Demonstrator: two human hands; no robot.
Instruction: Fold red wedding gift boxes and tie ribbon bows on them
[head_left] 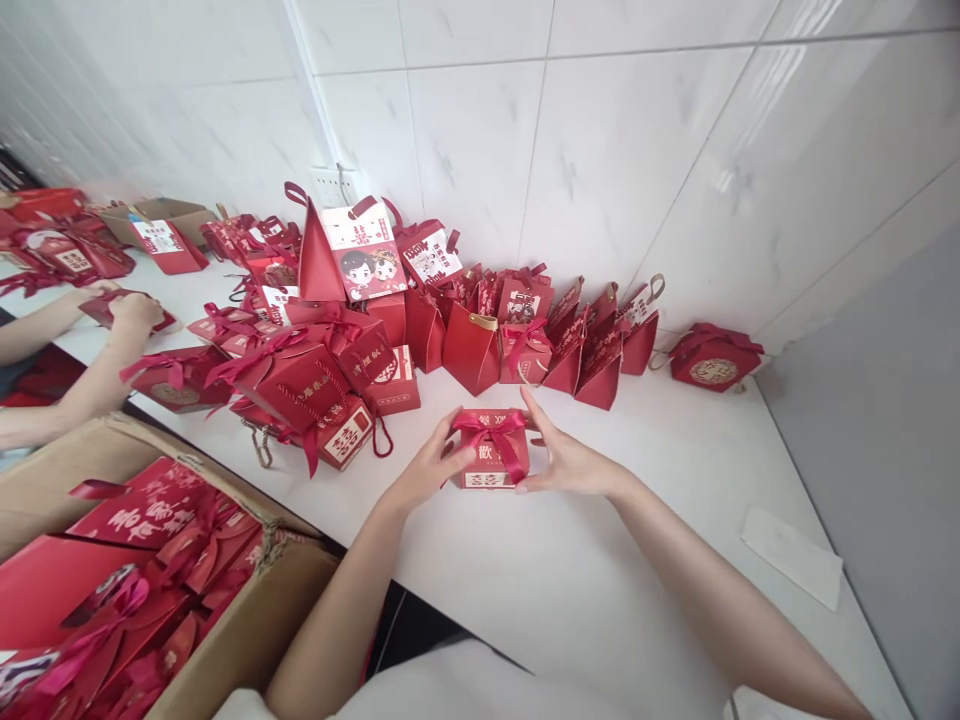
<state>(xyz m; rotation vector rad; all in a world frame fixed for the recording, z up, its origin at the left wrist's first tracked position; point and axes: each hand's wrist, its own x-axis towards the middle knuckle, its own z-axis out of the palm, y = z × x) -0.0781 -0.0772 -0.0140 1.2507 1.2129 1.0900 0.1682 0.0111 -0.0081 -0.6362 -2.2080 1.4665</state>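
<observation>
A small red gift box [480, 480] with a tied magenta ribbon bow sits on the white table in front of me. My left hand [424, 466] grips its left side, thumb at the front and fingers behind. On the opposite side, my right hand [570, 462] holds the box between thumb and fingers, with the index finger raised by the top corner. Just behind it stands another ribboned red box [526, 357], among several red triangular boxes [471, 350]. To the left is a pile of red boxes with rope handles [292, 375].
An open cardboard carton [225, 630] full of red boxes stands at lower left. A co-worker's hands [135, 315] hold a red box farther left. At right are a lone red box [715, 358], a white paper [793, 555] and a grey panel [877, 420]. A tiled wall [480, 130] backs the table.
</observation>
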